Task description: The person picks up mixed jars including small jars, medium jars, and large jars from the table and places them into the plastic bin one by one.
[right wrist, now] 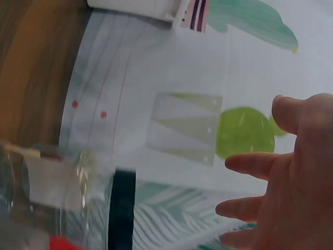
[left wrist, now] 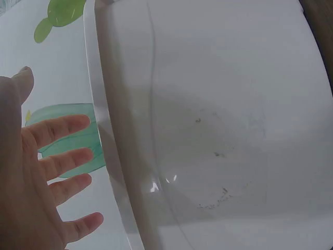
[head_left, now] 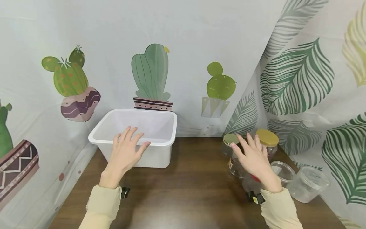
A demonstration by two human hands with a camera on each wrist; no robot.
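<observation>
The L hand [head_left: 125, 154] is up in the air by the front rim of the white plastic tub [head_left: 155, 157]. Its fingers are spread, w/ the thumb out to the side. The R hand [head_left: 253, 157] is over the jars on the R side. Its fingers are spread too, & the thumb points at the tub side. In the R wrist view its fingertips are apart from the black jar lid [right wrist: 122, 208]; can't tell exactly how high up it is.

The tub sits on the L, at the back of the brown wood surface [head_left: 194, 184], near the cactus cloth [head_left: 188, 38]. Its inside has a few dark specks.

The jars are in a bunch on the R. The green-lid jar [head_left: 228, 149] is at the back L of the bunch, & the gold-lid jar [head_left: 267, 138] is at the back, just behind the R hand. The black-lid jar [head_left: 235, 168] is partly under the R hand & has a label. A red bit [head_left: 255, 178] shows by the R wrist; can't tell what it is. Two clear jars, a small one [head_left: 283, 171] & a bigger one [head_left: 304, 187], are next to each other near the leaf cloth [head_left: 303, 76].
</observation>
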